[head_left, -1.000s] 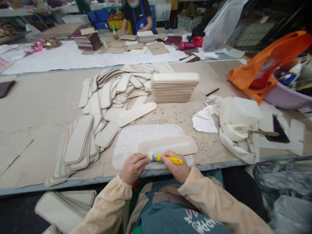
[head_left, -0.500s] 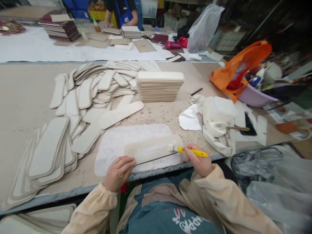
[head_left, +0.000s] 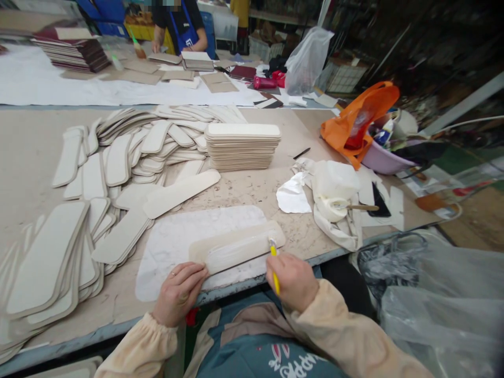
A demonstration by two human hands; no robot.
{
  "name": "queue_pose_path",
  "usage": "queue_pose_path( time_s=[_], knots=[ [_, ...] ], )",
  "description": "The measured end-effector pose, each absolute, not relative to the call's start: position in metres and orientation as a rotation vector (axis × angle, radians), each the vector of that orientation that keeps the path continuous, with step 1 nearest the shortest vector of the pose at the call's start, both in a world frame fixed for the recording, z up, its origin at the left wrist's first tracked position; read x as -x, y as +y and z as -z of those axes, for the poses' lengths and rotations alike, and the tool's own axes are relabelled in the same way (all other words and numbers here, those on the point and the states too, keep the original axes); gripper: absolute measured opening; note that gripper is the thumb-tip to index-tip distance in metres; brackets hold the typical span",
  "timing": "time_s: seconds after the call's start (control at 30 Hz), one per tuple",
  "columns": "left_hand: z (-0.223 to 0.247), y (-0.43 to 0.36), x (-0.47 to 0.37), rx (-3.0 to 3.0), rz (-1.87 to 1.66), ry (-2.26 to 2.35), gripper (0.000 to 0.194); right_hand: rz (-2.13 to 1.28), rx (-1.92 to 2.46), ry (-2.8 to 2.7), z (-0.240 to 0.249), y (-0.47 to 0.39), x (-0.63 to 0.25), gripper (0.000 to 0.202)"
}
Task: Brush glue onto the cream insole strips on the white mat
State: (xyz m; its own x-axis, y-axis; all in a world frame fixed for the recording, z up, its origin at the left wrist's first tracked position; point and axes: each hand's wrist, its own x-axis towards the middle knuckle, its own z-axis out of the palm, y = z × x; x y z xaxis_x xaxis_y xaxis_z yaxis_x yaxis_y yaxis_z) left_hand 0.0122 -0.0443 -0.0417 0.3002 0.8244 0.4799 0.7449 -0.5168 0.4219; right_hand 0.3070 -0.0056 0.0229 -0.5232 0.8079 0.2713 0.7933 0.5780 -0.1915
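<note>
Yellow brush (head_left: 274, 265) gripped in our right hand (head_left: 294, 281), we touch the right end of a beige panel (head_left: 236, 247) on a white sheet (head_left: 173, 236), near side of the surface (head_left: 244, 189). Our left hand (head_left: 180, 291) meets its left end; whether it pinches, we cannot tell.

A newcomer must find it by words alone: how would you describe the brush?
At the near edge of the table, a white sheet lies beneath one pale strip. Toward that strip's right end, the right hand holds the brush. Its bright yellow handle sets it apart from the pale pieces nearby.
</note>
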Motion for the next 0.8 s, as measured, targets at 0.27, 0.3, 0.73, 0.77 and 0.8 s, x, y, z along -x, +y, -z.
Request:
queue_pose_path(
  time_s=[0.27, 0.3, 0.73, 0.77, 0.8],
  knots=[
    [0.041, -0.043, -0.013, -2.434, -1.015, 1.461, 0.021, -0.278, 1.013, -2.518, -0.038, -0.014, -0.275, 0.016],
    [0.041, -0.044, -0.012, -2.428, -1.012, 1.464, 0.021, -0.246, 1.095, -2.479, -0.039, -0.009, -0.283, 0.017],
    [0.038, -0.043, -0.013, -2.453, -1.042, 1.44, 0.018, -0.171, 0.93, -2.667, -0.024, -0.01, -0.229, 0.007],
    [0.038, -0.043, -0.013, -2.456, -1.038, 1.436, 0.018, -0.198, 0.861, -2.654, -0.025, -0.012, -0.224, 0.008],
    [0.038, -0.043, -0.013, -2.455, -1.034, 1.434, 0.018, -0.222, 0.822, -2.635, -0.027, -0.013, -0.223, 0.01]
  ],
)
